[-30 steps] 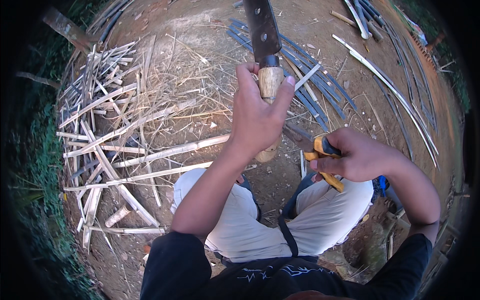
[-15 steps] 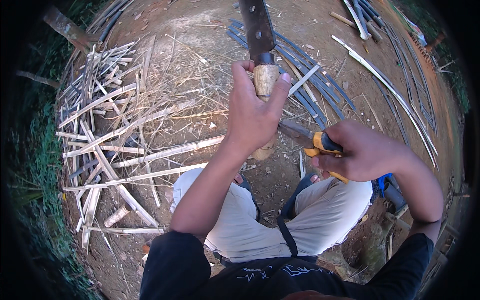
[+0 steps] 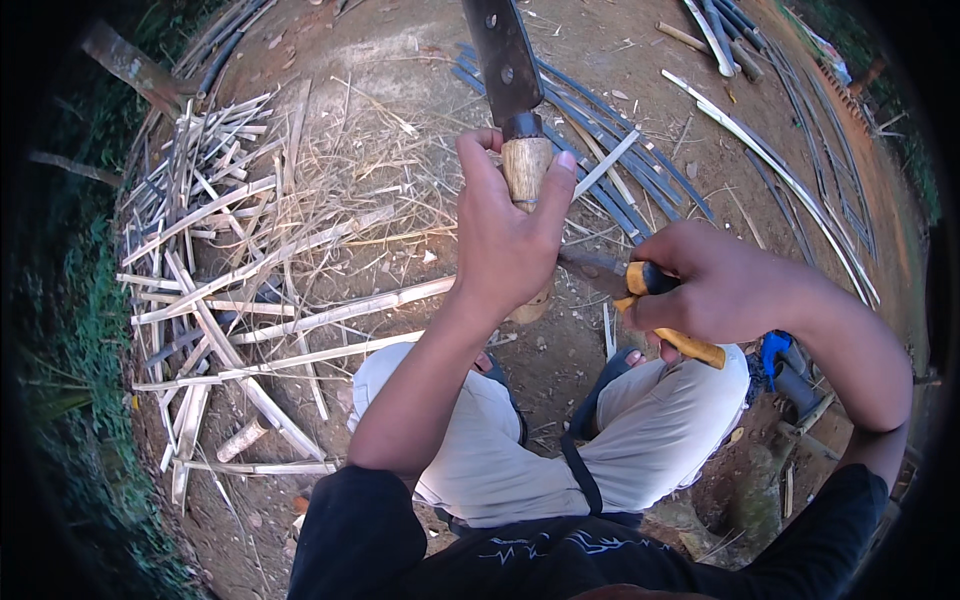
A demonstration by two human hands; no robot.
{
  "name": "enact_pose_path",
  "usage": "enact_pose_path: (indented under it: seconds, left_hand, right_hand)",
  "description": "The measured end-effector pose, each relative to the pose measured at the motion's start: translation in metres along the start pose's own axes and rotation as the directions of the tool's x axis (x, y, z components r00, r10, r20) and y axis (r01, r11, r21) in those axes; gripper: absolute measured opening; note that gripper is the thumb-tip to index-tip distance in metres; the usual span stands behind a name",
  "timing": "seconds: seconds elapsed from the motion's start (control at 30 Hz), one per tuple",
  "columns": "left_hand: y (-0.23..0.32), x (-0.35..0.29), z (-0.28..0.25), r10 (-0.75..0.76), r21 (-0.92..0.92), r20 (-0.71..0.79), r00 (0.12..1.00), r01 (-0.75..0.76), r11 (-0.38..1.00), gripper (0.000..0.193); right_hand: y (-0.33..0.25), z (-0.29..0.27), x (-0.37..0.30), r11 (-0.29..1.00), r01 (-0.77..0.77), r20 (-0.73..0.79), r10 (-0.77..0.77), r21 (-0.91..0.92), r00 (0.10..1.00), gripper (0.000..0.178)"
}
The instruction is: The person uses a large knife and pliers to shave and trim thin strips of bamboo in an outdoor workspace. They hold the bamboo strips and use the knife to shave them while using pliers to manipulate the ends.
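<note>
Two tools meet at a wide angle in front of the person's knees. The machete (image 3: pixel 503 62) is in the left hand (image 3: pixel 508 250), whose grip is closed round its wooden handle (image 3: pixel 527 170), thumb along the right side. Its long axis runs away from the body, far end leaning slightly left, and the blade leaves the view at the top edge. The handle's rounded butt shows below the heel of that hand.

The right hand (image 3: pixel 705 290) has its grip wrapped round the yellow-and-black handles of the combination pliers (image 3: pixel 600 272). Their axis slants from lower right to upper left, so the metal nose points across at the machete handle, reaching it from the right, just below the left thumb's base. The machete handle therefore lies left of the right hand, with the left hand nearest it. The left hand hides the meeting place: whether the nose touches wood, and whether the jaws are parted, I cannot tell. Dark bamboo strips (image 3: pixel 625 205) lie on the earth beyond.
</note>
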State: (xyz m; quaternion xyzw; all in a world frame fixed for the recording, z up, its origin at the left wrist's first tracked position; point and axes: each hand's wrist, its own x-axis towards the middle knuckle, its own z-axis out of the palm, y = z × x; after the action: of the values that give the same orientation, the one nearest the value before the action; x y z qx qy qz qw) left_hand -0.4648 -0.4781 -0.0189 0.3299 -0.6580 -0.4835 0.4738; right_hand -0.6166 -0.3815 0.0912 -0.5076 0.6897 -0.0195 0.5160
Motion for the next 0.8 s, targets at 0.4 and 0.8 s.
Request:
enact_pose_path:
  seconds: [0.4, 0.8]
  left_hand:
    - [-0.004, 0.001, -0.005, 0.007, -0.048, -0.041, 0.999, -0.009, 0.999, 0.045]
    - [0.001, -0.002, -0.004, -0.046, -0.236, -0.08, 0.996, 0.026, 0.971, 0.045]
  right_hand:
    - [0.001, -0.008, -0.013, 0.983, 0.055, 0.067, -0.067, 0.174, 0.995, 0.025]
    - [-0.001, 0.003, -0.025, 0.915, -0.028, 0.1, -0.014, 0.403, 0.995, 0.03]
